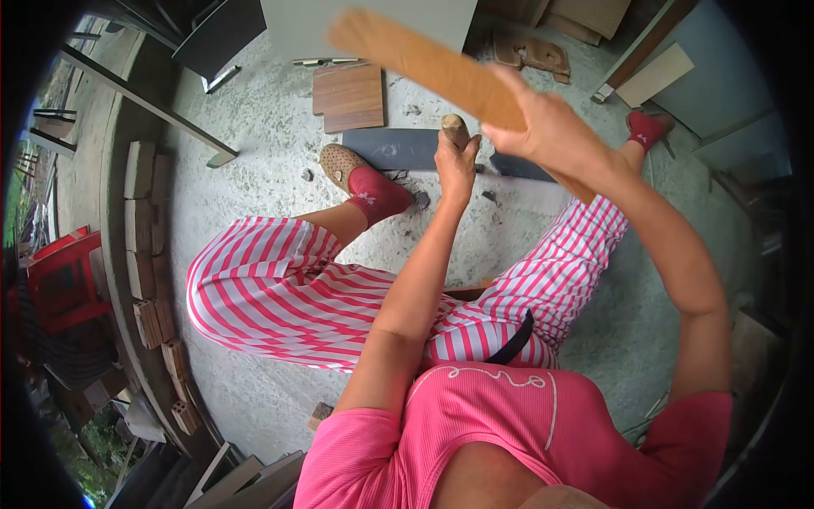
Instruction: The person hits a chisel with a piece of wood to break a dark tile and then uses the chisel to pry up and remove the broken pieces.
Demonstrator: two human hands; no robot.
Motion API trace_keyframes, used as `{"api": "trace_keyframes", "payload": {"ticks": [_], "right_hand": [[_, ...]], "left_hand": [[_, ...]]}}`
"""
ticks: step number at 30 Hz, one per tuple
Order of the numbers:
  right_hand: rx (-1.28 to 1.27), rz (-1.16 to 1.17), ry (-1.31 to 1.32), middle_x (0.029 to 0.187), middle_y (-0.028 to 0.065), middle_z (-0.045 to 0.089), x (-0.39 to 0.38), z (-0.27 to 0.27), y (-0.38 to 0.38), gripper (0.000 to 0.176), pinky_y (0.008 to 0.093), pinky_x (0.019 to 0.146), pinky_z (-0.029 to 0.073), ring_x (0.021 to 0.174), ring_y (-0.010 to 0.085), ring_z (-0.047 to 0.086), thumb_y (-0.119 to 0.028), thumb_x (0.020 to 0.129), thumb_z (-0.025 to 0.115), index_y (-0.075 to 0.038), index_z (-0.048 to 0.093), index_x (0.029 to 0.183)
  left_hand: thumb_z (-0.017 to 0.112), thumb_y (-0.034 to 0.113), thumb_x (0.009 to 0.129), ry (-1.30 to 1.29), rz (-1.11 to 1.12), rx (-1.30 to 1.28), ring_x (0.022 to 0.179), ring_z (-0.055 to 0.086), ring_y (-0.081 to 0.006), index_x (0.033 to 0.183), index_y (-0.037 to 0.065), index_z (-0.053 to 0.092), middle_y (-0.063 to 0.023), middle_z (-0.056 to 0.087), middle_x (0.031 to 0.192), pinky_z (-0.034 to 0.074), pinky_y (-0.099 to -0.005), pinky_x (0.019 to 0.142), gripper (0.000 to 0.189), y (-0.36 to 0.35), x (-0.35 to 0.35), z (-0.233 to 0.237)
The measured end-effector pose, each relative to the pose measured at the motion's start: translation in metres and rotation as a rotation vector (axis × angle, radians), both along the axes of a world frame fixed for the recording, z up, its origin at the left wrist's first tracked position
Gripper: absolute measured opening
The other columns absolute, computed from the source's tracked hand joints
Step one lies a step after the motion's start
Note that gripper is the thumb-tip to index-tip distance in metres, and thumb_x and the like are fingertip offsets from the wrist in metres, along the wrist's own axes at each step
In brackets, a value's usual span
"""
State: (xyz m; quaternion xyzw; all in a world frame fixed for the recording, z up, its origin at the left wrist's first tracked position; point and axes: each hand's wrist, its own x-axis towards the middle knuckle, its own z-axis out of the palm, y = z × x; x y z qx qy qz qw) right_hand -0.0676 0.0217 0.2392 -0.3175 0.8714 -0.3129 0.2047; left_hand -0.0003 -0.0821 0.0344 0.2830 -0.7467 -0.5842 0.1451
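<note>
Pink shirt [509, 424] at bottom, striped pants [280, 297] mid-frame. L hand [458, 165] fisted round peg [454, 125], upper ctr, over dark board [390, 148] on floor, slipper [339, 165] just left. R hand [547, 127] wrapped tight on plank [424, 61], held slanting toward top ctr, above peg

Soft, even daylight here, brightest on the pale floor [254, 127] at far left, with only faint shadows under the legs [280, 288] and no glare. The plank [424, 59] in the right hand [551, 131] is smeared with motion blur, while the left hand [458, 165] and its wooden handle [455, 125] look sharp. Fisheye bend curves the edges, and black corners ring the view.
</note>
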Motion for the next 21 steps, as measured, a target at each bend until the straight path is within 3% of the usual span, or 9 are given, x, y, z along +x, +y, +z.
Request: {"api": "trace_keyframes", "payload": {"ticks": [1, 2, 7, 9, 11, 14, 21], "right_hand": [[0.275, 0.095, 0.073, 0.084, 0.0243, 0.064, 0.003, -0.04, 0.01, 0.064, 0.045, 0.071, 0.051, 0.08, 0.0411, 0.064, -0.034, 0.072, 0.066, -0.011, 0.043, 0.128], [0.191, 0.076, -0.118, 0.083, 0.0239, 0.065, 0.006, -0.069, 0.022, 0.065, 0.0451, 0.074, 0.05, 0.083, 0.0396, 0.064, -0.034, 0.071, 0.066, -0.012, 0.043, 0.128], [0.166, 0.029, -0.147, 0.087, 0.0221, 0.066, 0.019, -0.025, 0.017, 0.067, 0.0426, 0.075, 0.05, 0.083, 0.0373, 0.065, -0.038, 0.072, 0.065, -0.012, 0.044, 0.131], [0.077, -0.155, -0.153, 0.087, 0.0211, 0.066, 0.019, -0.015, 0.021, 0.07, 0.0412, 0.075, 0.05, 0.081, 0.0351, 0.065, -0.039, 0.073, 0.065, -0.009, 0.042, 0.132], [0.035, -0.18, -0.142, 0.092, 0.02, 0.066, 0.014, -0.015, 0.033, 0.07, 0.0392, 0.077, 0.05, 0.085, 0.0312, 0.066, -0.04, 0.075, 0.065, -0.006, 0.042, 0.132], [-0.179, -0.258, -0.059, 0.106, 0.0192, 0.062, 0.011, -0.024, 0.053, 0.068, 0.0353, 0.084, 0.048, 0.097, 0.0263, 0.063, -0.041, 0.079, 0.064, -0.003, 0.043, 0.13], [-0.195, -0.349, -0.122, 0.108, 0.0219, 0.061, 0.019, -0.041, 0.079, 0.07, 0.0352, 0.086, 0.047, 0.1, 0.0273, 0.061, -0.041, 0.081, 0.064, 0.002, 0.041, 0.13]], "left_hand": [[0.068, 0.012, 0.078, 0.001, 0.001, -0.002, 0.086, 0.063, -0.0296, 0.104, -0.002, 0.051, -0.0193, 0.064, 0.093, 0.047, -0.0374, 0.076, 0.034, 0.001, 0.002, -0.008], [0.067, 0.011, 0.079, 0.065, -0.04, -0.009, 0.086, 0.063, -0.0283, 0.105, -0.002, 0.052, -0.0185, 0.064, 0.092, 0.048, -0.0367, 0.076, 0.033, 0.0, 0.004, -0.018], [0.064, 0.009, 0.081, 0.083, 0.009, 0.047, 0.086, 0.064, -0.0249, 0.107, -0.003, 0.052, -0.0166, 0.065, 0.091, 0.048, -0.0337, 0.075, 0.031, -0.007, 0.002, -0.004], [0.066, 0.012, 0.081, 0.118, 0.023, 0.172, 0.088, 0.064, -0.0268, 0.109, -0.003, 0.05, -0.0195, 0.065, 0.094, 0.048, -0.0354, 0.078, 0.036, -0.013, -0.002, 0.001], [0.068, 0.016, 0.079, 0.021, 0.034, 0.013, 0.089, 0.063, -0.0295, 0.11, -0.003, 0.05, -0.0219, 0.064, 0.095, 0.048, -0.0373, 0.08, 0.041, -0.02, -0.004, 0.003], [0.07, 0.019, 0.078, 0.007, 0.034, 0.034, 0.091, 0.063, -0.0325, 0.111, -0.003, 0.049, -0.0234, 0.063, 0.097, 0.047, -0.0388, 0.081, 0.044, -0.025, -0.004, 0.006], [0.07, 0.019, 0.078, 0.0, -0.014, -0.014, 0.088, 0.062, -0.0316, 0.108, -0.004, 0.049, -0.0225, 0.063, 0.095, 0.047, -0.0387, 0.08, 0.043, -0.008, -0.002, -0.003]]}}
